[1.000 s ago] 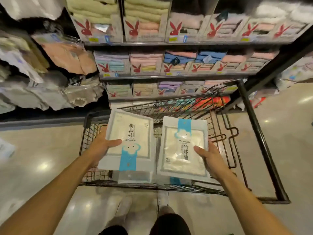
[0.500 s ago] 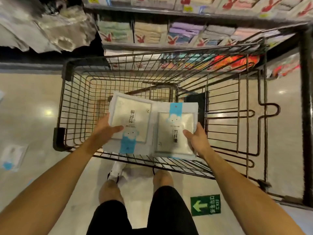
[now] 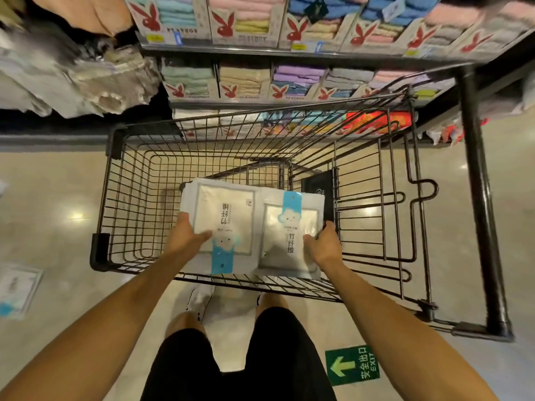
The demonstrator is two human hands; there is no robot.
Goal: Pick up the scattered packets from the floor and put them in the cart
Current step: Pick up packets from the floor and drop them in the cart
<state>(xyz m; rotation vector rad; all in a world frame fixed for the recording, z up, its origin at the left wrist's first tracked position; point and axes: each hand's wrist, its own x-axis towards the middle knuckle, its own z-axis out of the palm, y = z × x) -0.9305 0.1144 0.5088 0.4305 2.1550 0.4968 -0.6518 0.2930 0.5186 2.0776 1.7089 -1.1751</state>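
White packets (image 3: 231, 206) lower in cart (image 3: 127, 198), left hand (image 3: 185, 240), right hand (image 3: 324, 246) still gripping

A flat white plastic packet (image 3: 228, 218), blue tab reversed, and a matching packet (image 3: 292, 235) are held side by side, overlapping, low over the black wire cart (image 3: 130, 183). A third packet (image 3: 17, 290) lies on the floor.
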